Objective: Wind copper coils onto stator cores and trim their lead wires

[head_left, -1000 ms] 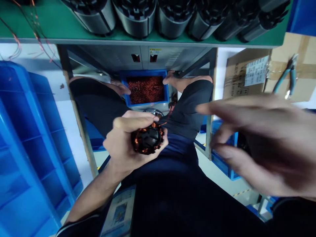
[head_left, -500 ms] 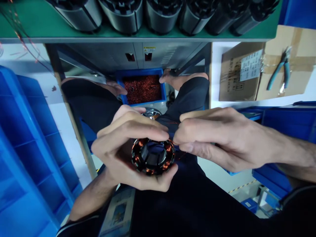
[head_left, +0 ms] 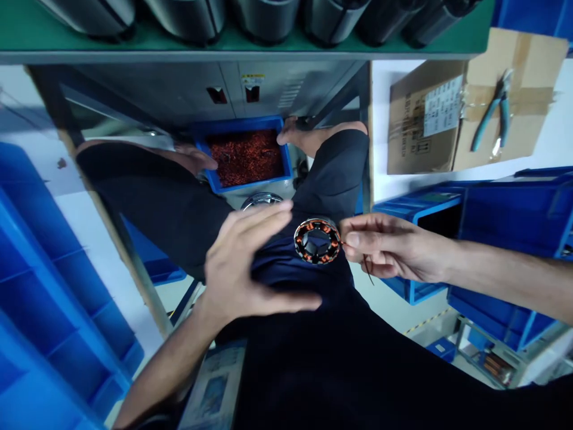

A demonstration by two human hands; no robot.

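Pinching a thin copper lead (head_left: pixel 367 270) between thumb and fingers: right hand (head_left: pixel 394 248). Whether the fingertips also grip the rim, cannot tell.

Wound ring (head_left: pixel 319 225), one: just left of the right hand's fingertips, above the lap; black frame, copper coils around the opening. Contact with the cloth, cannot tell.

Handling, as judged: light enough for one hand; body stiff, outer wall probably smooth and a little slippery; coils easily scraped, lead soft and quick to bend. Best hold: around the outer wall, clear of coils and lead.

Left hand (head_left: pixel 242 266): left of the ring, apart from it; thumb and fingers spread wide, nothing held.

Trousers (head_left: pixel 156 185), dark: beneath and beyond both hands.

Blue tray (head_left: pixel 287 164): beyond the left hand, low between the feet; reddish copper scraps (head_left: pixel 246 158) inside.

Desk (head_left: pixel 468 33), green-topped: farther beyond both hands; row of metal cylinders (head_left: pixel 266 18) along its near edge.

Cardboard box (head_left: pixel 423 146): beyond the right hand, on a white surface (head_left: pixel 380 182); blue-handled pliers (head_left: pixel 504 116) on top.

Blue bins (head_left: pixel 514 239): right of the right hand, partly behind the forearm.

Blue rack (head_left: pixel 76 298), compartmented: left of the left hand.
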